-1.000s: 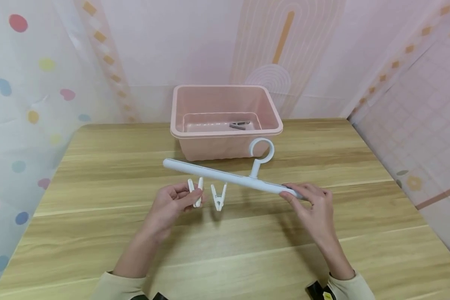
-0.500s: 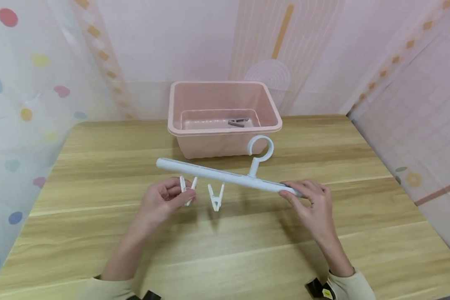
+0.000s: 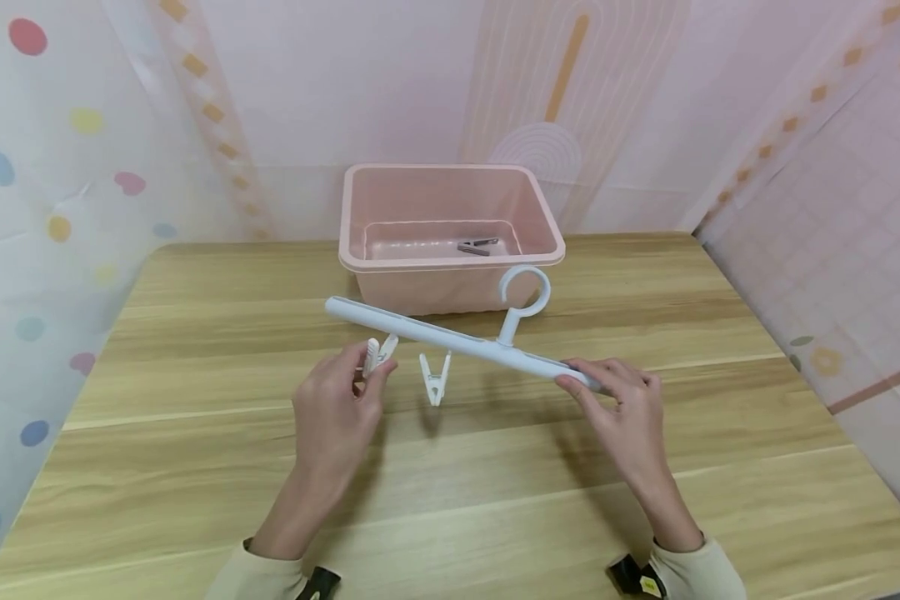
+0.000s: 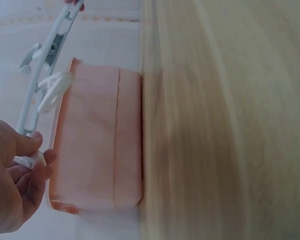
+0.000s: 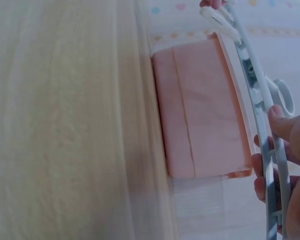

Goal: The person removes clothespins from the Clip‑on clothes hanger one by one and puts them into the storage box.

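Head view: the left hand (image 3: pixel 335 410) now tilts its pinched white clip (image 3: pixel 372 357), upright earlier, near the hanger (image 3: pixel 457 340), which the right hand (image 3: pixel 632 412) grips above the table (image 3: pixel 495 517). A yellow label (image 3: pixel 650 586) is unreadably small.

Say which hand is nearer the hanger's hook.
Right: right hand grips the hanger bar just right of the hook; left hand is farther, pinching a clip near the bar's other end.

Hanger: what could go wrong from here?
The right hand grips the hanger near one end, so a push near the other end could twist it. The pinched clip in the left hand might slip and drop to the table. The second clip, hanging below the slanted hanger, could slide along it.
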Tool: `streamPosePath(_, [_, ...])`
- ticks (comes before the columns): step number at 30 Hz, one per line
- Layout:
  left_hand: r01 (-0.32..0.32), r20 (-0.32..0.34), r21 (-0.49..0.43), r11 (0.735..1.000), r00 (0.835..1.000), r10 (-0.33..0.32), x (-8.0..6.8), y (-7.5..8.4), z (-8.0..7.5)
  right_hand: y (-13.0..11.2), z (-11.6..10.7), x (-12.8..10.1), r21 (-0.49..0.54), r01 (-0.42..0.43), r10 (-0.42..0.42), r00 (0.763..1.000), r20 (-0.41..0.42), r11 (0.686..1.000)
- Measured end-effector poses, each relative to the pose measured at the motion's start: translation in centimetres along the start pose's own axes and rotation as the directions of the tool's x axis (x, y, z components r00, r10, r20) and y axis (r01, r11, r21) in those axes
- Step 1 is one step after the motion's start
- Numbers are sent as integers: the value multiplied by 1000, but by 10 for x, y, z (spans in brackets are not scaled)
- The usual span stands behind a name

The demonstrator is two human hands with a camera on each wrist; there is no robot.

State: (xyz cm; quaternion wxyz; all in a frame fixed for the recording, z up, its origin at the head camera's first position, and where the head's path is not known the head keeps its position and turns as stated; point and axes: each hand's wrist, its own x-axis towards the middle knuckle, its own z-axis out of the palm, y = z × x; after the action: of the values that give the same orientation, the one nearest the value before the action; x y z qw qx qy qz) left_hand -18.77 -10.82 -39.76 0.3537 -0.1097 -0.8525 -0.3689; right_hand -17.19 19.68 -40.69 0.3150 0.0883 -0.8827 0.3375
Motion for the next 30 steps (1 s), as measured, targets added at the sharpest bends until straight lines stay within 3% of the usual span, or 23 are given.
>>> streamPosePath(4, [-31,11,115,993,999,30,1,1,-2,-1,3,-1,-35,14,-14,1000,-2,999])
streamPosePath(9, [-116,13,252,961,993,116,3,7,2,-3,4,-2,-62,14,-15,1000,-18,998])
streamPosePath(11, [-135,21,280,951,991,134,5,11,4,-4,5,-2,-71,2,-3,1000,-20,997])
streamPosePath(13, [-125,29,262,957,992,122,7,13,6,-4,5,-3,-68,-15,14,1000,-23,998])
streamPosePath(15, [-68,36,187,980,997,62,9,14,7,-4,4,-4,-58,-39,38,999,-24,998])
streamPosePath(17, [47,64,49,998,997,-50,11,10,6,-6,5,-4,-51,-56,55,998,-25,997])
streamPosePath(19, [206,131,-104,973,973,-192,11,7,4,-6,5,-4,-38,-65,64,998,-25,997])
streamPosePath(20, [297,180,-179,938,947,-265,12,7,3,-6,4,-4,-35,-63,62,998,-26,997])
streamPosePath(21, [390,244,-252,886,911,-332,13,6,2,-5,4,-4,-30,-58,57,998,-27,998])
streamPosePath(22, [479,312,-315,819,868,-388,14,6,0,-5,4,-4,-20,-50,50,998,-26,999])
streamPosePath(24, [625,444,-434,649,775,-450,16,5,-2,-5,4,-3,15,-39,39,999,-22,999])
streamPosePath(26, [725,567,-512,462,688,-453,18,3,-5,-5,5,-3,64,-48,48,999,-6,997])
streamPosePath(27, [756,619,-536,375,654,-435,18,2,-5,-6,5,-3,90,-62,61,998,5,994])
streamPosePath(29, [792,694,-555,254,610,-382,17,0,-6,-6,5,-3,137,-104,101,994,31,985])
streamPosePath(30, [803,720,-555,220,595,-356,16,-2,-7,-6,5,-2,151,-130,125,991,44,980])
